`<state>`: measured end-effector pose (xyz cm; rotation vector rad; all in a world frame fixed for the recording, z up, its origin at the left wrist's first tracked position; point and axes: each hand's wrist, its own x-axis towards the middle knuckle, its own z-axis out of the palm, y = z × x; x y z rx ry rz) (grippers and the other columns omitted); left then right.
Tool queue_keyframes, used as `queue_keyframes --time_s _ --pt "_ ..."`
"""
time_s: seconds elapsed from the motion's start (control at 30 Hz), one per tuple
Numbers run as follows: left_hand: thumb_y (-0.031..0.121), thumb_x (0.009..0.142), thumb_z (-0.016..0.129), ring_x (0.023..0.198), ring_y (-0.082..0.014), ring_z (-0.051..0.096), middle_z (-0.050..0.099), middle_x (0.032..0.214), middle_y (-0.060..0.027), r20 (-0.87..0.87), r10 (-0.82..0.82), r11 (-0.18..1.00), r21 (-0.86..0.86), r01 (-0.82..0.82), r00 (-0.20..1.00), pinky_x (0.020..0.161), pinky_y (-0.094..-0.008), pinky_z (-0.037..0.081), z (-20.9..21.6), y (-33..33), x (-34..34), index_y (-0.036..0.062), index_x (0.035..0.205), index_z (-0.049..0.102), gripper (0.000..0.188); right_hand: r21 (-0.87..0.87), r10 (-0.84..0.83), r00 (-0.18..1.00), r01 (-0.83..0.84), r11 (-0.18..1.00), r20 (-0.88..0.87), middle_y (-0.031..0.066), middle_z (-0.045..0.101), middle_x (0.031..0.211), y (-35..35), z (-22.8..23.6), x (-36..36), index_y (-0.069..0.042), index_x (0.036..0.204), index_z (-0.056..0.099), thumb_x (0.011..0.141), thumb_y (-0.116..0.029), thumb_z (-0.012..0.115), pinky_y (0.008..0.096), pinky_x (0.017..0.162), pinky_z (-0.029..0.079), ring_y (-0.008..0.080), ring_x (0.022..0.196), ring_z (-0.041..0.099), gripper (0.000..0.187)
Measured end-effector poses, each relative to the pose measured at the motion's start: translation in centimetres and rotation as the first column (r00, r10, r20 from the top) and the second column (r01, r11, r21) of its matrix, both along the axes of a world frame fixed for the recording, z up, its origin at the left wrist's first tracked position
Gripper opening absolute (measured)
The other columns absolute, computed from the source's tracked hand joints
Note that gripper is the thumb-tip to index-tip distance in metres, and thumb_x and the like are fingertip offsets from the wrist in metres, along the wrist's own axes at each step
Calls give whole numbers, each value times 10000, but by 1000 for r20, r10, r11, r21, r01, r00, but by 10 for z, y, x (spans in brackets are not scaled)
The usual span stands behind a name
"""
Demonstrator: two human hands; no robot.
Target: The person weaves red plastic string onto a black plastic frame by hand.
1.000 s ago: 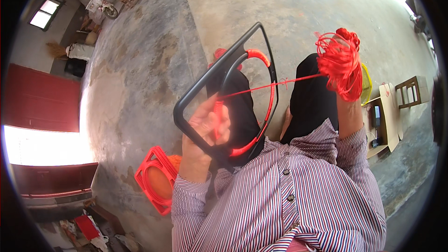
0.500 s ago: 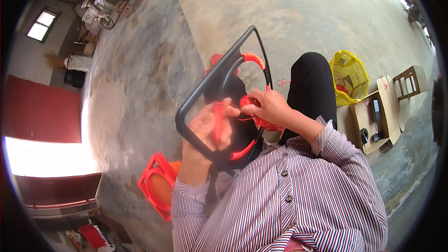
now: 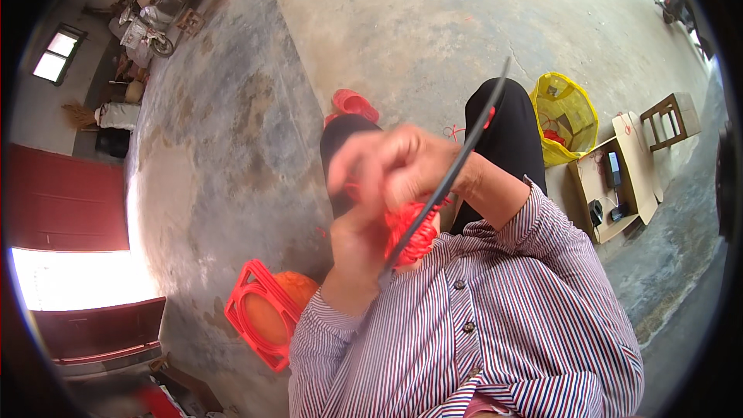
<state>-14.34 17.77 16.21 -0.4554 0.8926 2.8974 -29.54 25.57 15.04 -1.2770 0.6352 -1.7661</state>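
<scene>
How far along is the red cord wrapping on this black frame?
Done: not much shows; the black frame is edge-on to the camera, mostly bare along its visible length. In hand: both hands, left hand and right hand, blurred, hold the frame with a bunch of red cord between them. Left: that loose cord is not yet on the frame.

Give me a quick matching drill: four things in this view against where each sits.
Things:
1. yellow basket
2. red stool
3. black frame
4. cardboard box

Places:
A. on the floor, lower left of the person
B. edge-on, in the hands
C. open flat, beside the wooden stool
D. right of the person's knee

Pairs: 1-D, 2-A, 3-B, 4-C
</scene>
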Motion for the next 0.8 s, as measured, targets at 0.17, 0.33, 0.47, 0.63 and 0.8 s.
queue_keyframes --time_s 0.17,0.33,0.47,0.63,0.8 --pt "217 725 639 673 -249 584 594 904 -205 67 488 869 -134 -477 870 440 -327 452 30 6 -6 -88 1189 485 576 424 -514 844 413 806 155 46 603 1068 25 -39 -7 -7 1137 591 834 -108 679 271 814 486 131 886 596 331" --pt "-28 762 667 692 -175 555 623 903 -109 21 433 878 -239 -416 901 447 -248 383 10 -18 6 -11 1088 566 341 424 -272 948 182 887 164 24 567 1067 39 -18 38 -29 1239 493 716 57 721 261 838 468 105 943 557 578" --pt "-11 762 664 683 -162 539 624 940 -110 -78 278 936 -204 -288 958 434 -247 370 5 -17 -1 15 1178 558 430 360 -483 789 355 863 381 30 553 1110 38 -14 32 -38 1120 534 728 76 689 252 853 460 110 973 561 437" --pt "6 813 638 660 -150 511 584 1029 -140 -130 266 955 -96 -279 955 429 -234 373 -7 -45 8 15 1333 484 543 -39 -165 641 291 956 749 168 539 1275 79 -16 -34 12 1243 495 848 -199 564 516 1083 329 326 1198 521 452" --pt "31 889 598 664 -154 524 565 1008 -151 -212 287 932 -162 -323 934 428 -217 383 -13 -58 19 -2 1274 516 396 -32 -94 499 238 971 861 106 615 927 86 -42 -33 -28 1146 533 904 -251 520 449 853 523 259 880 633 330"
